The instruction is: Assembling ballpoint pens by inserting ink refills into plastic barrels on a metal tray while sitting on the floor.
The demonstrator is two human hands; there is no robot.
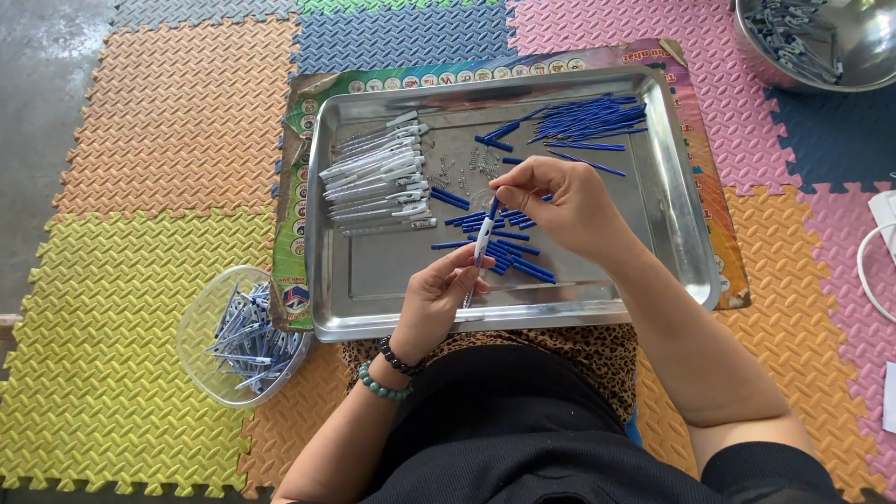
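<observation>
Left hand [439,297] is closed around the lower barrel of a white pen [478,254], held nearly upright over the near half of the tray. Right hand [560,201] pinches a blue end piece [492,209] at the pen's top, thumb and forefinger tight on it, other fingers curled.

At 12 o'clock from the hands, small metal springs [462,168] lie scattered on the steel tray [686,224]. Loose short blue caps [509,250] lie directly under and just beside the pen. At 1 o'clock, a bundle of blue refills [588,119] lies near the tray's far edge. At 10 o'clock, a row of white pen barrels [378,177] lies side by side. At 8 o'clock, off the tray, a clear plastic bowl [201,322] holds finished pens. At 2 o'clock, well apart, a steel bowl [863,42] holds grey parts. Foam floor mats [140,140] lie beneath.

Risk, as judged: the blue piece could go on crooked and jam if pressed off-axis; a slip could drop it among the loose caps, or let a spring jump out.
</observation>
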